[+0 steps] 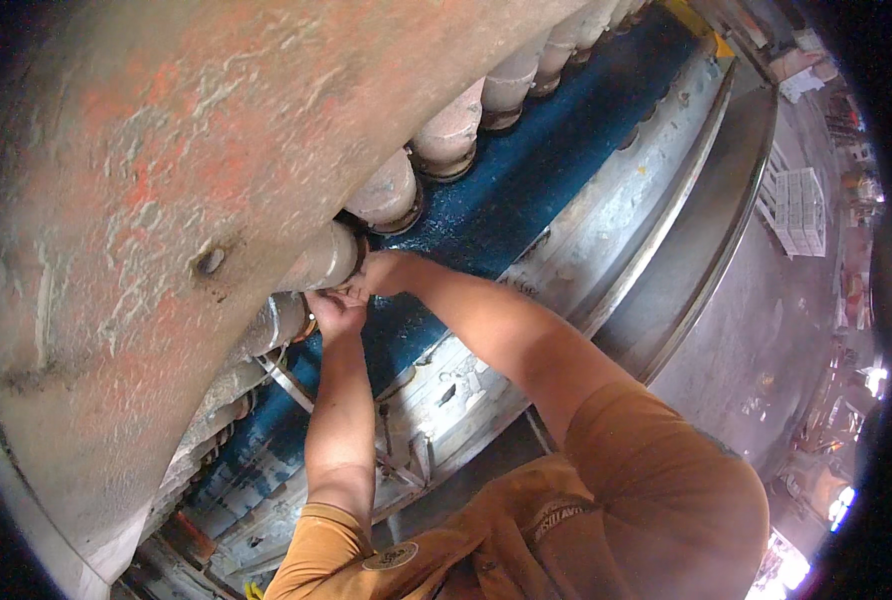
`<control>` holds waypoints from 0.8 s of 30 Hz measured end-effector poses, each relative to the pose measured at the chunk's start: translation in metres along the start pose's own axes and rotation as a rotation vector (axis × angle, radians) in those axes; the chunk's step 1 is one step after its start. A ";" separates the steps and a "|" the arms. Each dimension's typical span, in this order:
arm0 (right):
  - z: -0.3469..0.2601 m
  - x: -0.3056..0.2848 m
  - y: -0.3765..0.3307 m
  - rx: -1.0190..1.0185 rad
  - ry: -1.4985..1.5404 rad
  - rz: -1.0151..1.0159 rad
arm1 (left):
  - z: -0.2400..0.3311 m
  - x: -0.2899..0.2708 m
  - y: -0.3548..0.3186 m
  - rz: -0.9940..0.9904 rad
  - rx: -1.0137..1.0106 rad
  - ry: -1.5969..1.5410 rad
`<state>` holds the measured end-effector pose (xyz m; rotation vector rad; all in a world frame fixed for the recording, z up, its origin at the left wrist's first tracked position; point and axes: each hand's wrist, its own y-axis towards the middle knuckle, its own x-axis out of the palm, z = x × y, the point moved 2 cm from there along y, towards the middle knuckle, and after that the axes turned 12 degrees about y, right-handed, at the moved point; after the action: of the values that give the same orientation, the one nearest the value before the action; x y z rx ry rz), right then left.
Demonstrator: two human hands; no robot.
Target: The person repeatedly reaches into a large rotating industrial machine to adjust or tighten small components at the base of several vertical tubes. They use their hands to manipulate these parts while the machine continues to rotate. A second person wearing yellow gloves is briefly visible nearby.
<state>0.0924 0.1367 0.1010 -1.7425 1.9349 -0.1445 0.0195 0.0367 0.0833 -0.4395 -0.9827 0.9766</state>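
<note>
A row of pale, dusty, rounded pipe ends [384,193] sticks out from beneath a large rust-stained surface [156,190]. My left hand [337,310] is raised, palm partly showing, beside the lower rim of one pipe end [323,258]. Its fingers are bent together, and whatever they grip is too small or hidden to name. Right beside it, my right hand [382,272] reaches in at the same rim from the right, its fingers mostly hidden. Under both hands runs a dark blue, wet-looking belt or trough [506,210].
A worn whitish metal rail [576,235] borders the blue strip, with a curved metal ledge [696,240] farther right. A thin metal bracket [288,382] crosses near my left forearm. On the floor at right sits a white slatted crate [798,210].
</note>
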 end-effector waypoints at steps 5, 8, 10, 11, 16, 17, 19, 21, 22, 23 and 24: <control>-0.019 0.007 -0.007 -0.158 -0.209 0.153 | 0.006 -0.028 0.011 -0.001 0.000 -0.016; 0.024 0.020 0.011 -0.351 -0.385 0.090 | -0.001 -0.003 0.001 -0.094 0.057 0.042; 0.022 0.026 0.002 -0.371 -0.288 0.236 | 0.002 0.007 -0.008 -0.029 0.067 -0.020; 0.021 0.027 -0.002 -0.377 -0.239 0.311 | 0.003 0.009 -0.010 0.001 0.070 -0.050; 0.005 0.027 -0.015 -0.314 -0.266 0.350 | 0.001 -0.002 -0.004 -0.127 0.092 -0.054; 0.004 0.032 -0.019 -0.329 -0.322 0.374 | -0.001 0.001 -0.003 -0.137 0.104 -0.046; -0.018 0.057 -0.020 -0.225 0.019 0.515 | 0.003 -0.042 0.028 -0.261 0.103 -0.167; -0.029 0.081 -0.018 -0.063 0.330 0.663 | 0.002 -0.057 0.040 -0.252 0.126 -0.150; -0.031 0.090 -0.017 0.040 0.472 0.748 | 0.001 -0.053 0.039 -0.183 0.152 -0.068; -0.030 0.096 -0.017 0.144 0.615 0.830 | 0.000 -0.049 0.037 -0.115 0.179 0.015; -0.035 0.096 -0.020 0.206 0.283 0.721 | 0.000 -0.047 0.027 -0.302 0.158 -0.023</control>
<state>0.0922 0.0326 0.1094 -0.8503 2.5234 -0.3230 -0.0030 0.0109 0.0418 -0.1422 -0.9524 0.7793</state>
